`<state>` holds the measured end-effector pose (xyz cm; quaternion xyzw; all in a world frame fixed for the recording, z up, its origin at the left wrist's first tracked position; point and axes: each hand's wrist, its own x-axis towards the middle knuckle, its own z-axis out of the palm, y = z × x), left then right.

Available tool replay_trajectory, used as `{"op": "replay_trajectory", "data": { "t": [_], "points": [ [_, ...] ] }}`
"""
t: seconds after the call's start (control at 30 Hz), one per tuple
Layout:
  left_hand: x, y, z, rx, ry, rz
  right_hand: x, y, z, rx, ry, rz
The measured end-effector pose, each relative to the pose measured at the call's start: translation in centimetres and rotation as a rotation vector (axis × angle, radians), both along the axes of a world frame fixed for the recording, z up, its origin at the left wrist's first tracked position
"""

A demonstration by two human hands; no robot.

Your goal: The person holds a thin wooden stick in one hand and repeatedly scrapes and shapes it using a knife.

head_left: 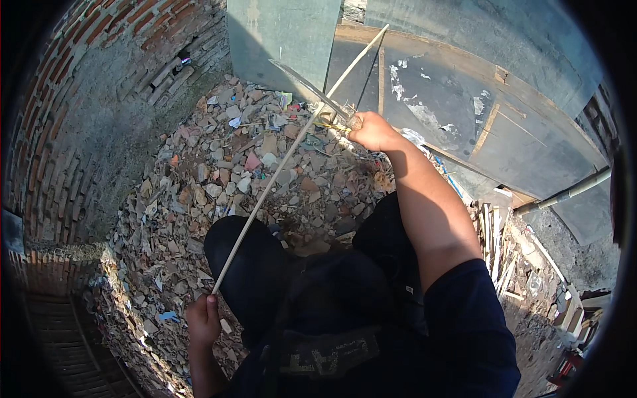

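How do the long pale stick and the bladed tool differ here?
The pale stick is much longer; the bladed tool is short. The stick is light tan, the tool's blade greyish. The left hand holds the stick's near end, while the right hand grips the tool. Both are slender and cross in this view.

Left hand grips low, right hand grips ahead.

The dirt ground bears broken rubble and pale wooden strips.

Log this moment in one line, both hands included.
left hand grips pale stick's lower end | right hand grips knife | blade crosses stick in view, contact unclear | ground: rubble
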<state>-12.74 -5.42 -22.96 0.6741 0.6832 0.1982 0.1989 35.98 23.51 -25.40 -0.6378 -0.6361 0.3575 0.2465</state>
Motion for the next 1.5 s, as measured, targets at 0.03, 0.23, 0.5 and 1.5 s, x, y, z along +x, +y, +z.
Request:
{"op": "replay_trajectory", "data": {
  "t": [0.03, 0.23, 0.5, 1.5],
  "points": [
    [-0.1, -0.4, 0.0, -0.040, -0.013, 0.018, -0.4, -0.5, 0.1, 0.001, 0.000, 0.004],
    [-1.1, -1.6, -0.2, -0.046, -0.065, 0.075, -5.7, -4.4, 4.2, 0.235, -0.392, 0.448],
    [-3.7, -2.6, 2.0, -0.169, -0.065, 0.063, 1.5, 0.8, -3.7, -0.039, -0.035, -0.181],
    [-2.2, -2.2, -0.1, -0.041, -0.031, 0.049, -1.6, -1.4, 0.7, -0.010, -0.044, 0.111]
  ]
}}
